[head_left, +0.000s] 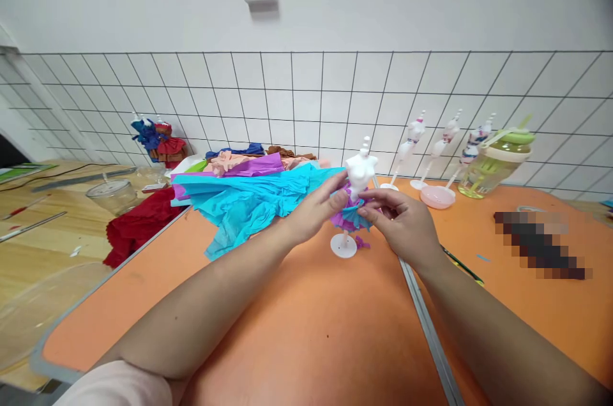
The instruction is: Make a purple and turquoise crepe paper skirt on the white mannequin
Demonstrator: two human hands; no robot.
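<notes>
A small white dress-form mannequin [361, 171] stands upright on a round white base [343, 246]. Around its waist sits a ruffled crepe paper skirt [353, 219], purple with a blue layer on top. From the left, my left hand [318, 208] grips the skirt's waist, its thumb in front and its fingertips partly hidden behind the form. On the other side, my right hand [405, 221] pinches the skirt's blue edge between thumb and fingers. A purple paper scrap [363, 242] lies beside the base.
Turquoise crepe paper [249, 202] spreads at left, with other coloured sheets behind. Several dressed mannequins [165, 141] stand far left. More white mannequins [438, 147], a pink dish [437, 196] and a green-lidded bottle [498, 163] line the right back. A cutter [462, 265] lies right.
</notes>
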